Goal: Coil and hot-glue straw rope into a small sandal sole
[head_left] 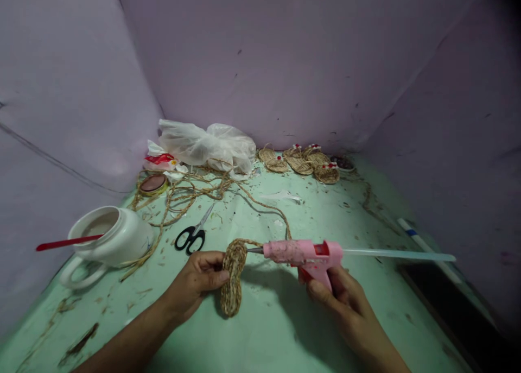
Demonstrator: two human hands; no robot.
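Observation:
My left hand (199, 280) pinches a small sole of coiled braided straw rope (233, 286) by its left edge, holding it upright. From the top of the sole the loose rope (264, 203) runs behind the glue gun and back to a tangle on the table. My right hand (340, 297) is wrapped round the handle of a pink glue gun (299, 252). Its metal nozzle points left and meets or nearly meets the sole's upper right edge. A long translucent glue stick (399, 254) juts from the gun's rear.
Black-handled scissors (191, 237) lie behind my left hand. A white mug (109, 237) holding a red stick lies tilted at left. Toward the wall are a tin (153, 184), a plastic bag (207, 145) and several small straw slippers (299, 164). A dark board (451, 318) lies at right.

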